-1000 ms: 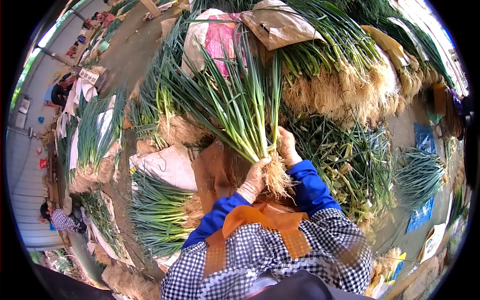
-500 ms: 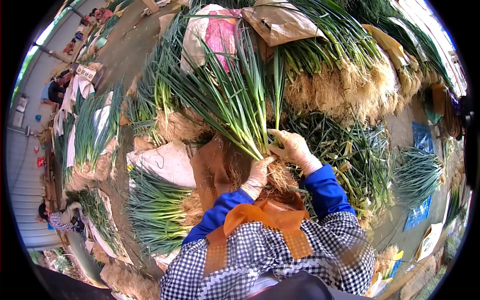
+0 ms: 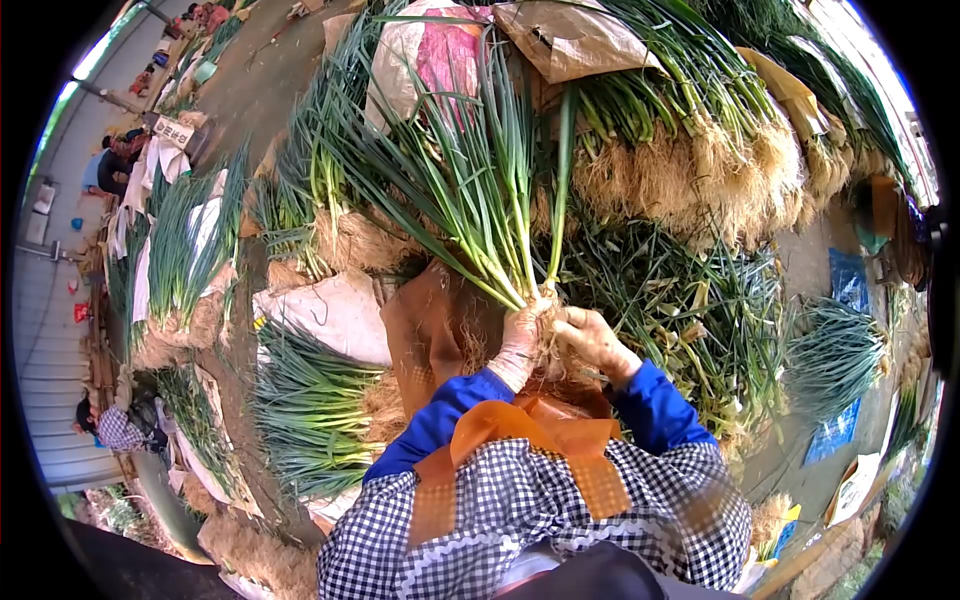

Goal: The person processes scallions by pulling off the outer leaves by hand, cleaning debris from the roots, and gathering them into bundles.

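Observation:
My left hand point(image 3: 519, 345) is wrapped round the lower ends of a bunch of green onions point(image 3: 505, 215), just above their roots. Long green leaves fan up and away from me. One stalk point(image 3: 563, 185) stands a little apart on the bunch's right side, its base meeting the others at the hands. Fingers closed, my right hand point(image 3: 595, 343) pinches at the pale stringy roots point(image 3: 547, 330) on the right of the bunch; the exact grip is partly hidden. An orange-brown apron point(image 3: 425, 330) lies under the hands.
Rooted green onions are stacked at the upper right point(image 3: 700, 170), with another pile at the lower left point(image 3: 320, 415). Loose leaves point(image 3: 680, 320) cover the ground on my right. A white sack point(image 3: 330, 315) lies at left. Another person point(image 3: 125, 430) is at the far left.
My right hand has moved from the stalks down to the roots, and its fingers have closed. The separate stalk has swung slightly right. My left hand keeps its grip.

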